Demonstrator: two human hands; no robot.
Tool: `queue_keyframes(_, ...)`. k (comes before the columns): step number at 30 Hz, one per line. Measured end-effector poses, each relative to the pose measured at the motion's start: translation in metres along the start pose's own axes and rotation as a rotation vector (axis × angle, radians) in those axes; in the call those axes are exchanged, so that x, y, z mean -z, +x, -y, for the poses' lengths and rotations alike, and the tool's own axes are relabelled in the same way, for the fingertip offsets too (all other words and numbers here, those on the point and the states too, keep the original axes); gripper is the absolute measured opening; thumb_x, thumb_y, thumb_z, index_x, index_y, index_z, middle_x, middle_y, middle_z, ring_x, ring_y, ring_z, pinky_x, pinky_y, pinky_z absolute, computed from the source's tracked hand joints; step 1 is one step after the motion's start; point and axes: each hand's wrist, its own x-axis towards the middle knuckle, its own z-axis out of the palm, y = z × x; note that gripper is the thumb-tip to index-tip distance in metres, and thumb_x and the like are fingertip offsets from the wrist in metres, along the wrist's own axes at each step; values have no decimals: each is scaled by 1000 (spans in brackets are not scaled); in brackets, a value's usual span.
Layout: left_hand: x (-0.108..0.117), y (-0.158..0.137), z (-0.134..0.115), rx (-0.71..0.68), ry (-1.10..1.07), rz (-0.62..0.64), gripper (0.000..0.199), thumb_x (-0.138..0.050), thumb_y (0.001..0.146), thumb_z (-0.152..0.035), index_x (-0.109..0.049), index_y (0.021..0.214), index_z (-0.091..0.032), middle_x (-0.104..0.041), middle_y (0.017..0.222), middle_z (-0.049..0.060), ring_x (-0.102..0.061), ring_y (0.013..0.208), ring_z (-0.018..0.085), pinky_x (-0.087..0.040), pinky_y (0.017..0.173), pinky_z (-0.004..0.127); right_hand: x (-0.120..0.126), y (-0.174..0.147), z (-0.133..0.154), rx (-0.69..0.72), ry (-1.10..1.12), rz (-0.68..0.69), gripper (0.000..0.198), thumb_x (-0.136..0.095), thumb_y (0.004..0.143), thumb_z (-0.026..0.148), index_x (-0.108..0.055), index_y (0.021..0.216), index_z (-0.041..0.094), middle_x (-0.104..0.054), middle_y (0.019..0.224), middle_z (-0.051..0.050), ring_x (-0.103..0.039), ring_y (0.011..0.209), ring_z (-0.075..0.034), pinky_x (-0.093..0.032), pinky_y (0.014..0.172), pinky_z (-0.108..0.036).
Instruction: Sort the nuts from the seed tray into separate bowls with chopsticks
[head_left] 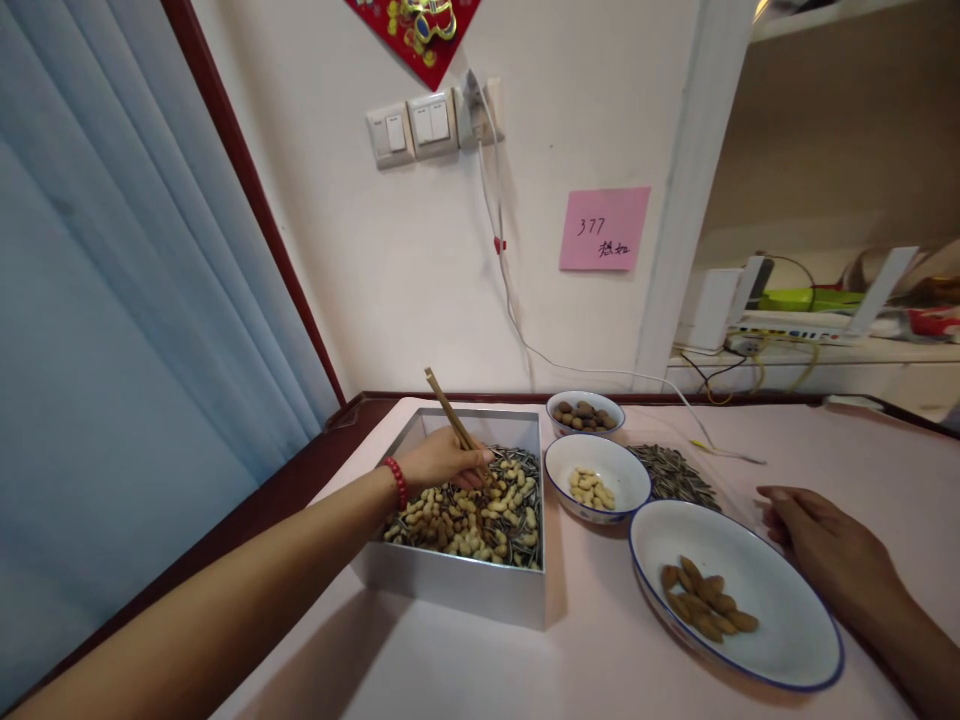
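My left hand, with a red bead bracelet at the wrist, is closed round a pair of wooden chopsticks. Their tips point down into a square silvery box, where peanuts in the shell lie mixed with striped sunflower seeds. Whether the tips pinch a nut is hidden by the fingers. On the right, my right hand rests on the table beside a large oval white dish holding several almonds. Its fingers are loosely bent and apart, with nothing seen in them.
Right of the box, a blue-rimmed bowl holds several peanuts. Behind it, a smaller bowl contains round brown nuts. Sunflower seeds are heaped nearby. A white cable runs from the wall socket onto the pink tabletop.
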Motion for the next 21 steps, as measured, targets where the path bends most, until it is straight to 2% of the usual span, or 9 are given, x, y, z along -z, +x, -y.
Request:
queue_keyframes(5,-3,5,7,14,-1,-1,26,-78,80,-37,-72,83,-13,-77,78,11,-74,69,20,-58,66,29,-2,3,-3,8,13,14,56,-44,75,62,-68,103,20,-72,83,-7,-69,73,-25,-51,73,-37)
queue_keyframes(14,0,-6,4,-5,13,-57,25,-78,81,-36,-73,84,-12,-75,78,10,-72,70,19,-59,69,29,0,-1,3,12,-19,10,57,-42,74,62,-68,101,20,-70,78,-6,-66,71,-25,-47,71,-37)
queue_keyframes(21,-1,-7,4,-15,52,-76,17,-79,78,-30,-72,78,-15,-72,69,5,-70,65,19,-56,62,27,0,-2,5,6,-26,17,56,-41,75,61,-68,102,20,-71,80,-7,-67,73,-25,-47,73,-37)
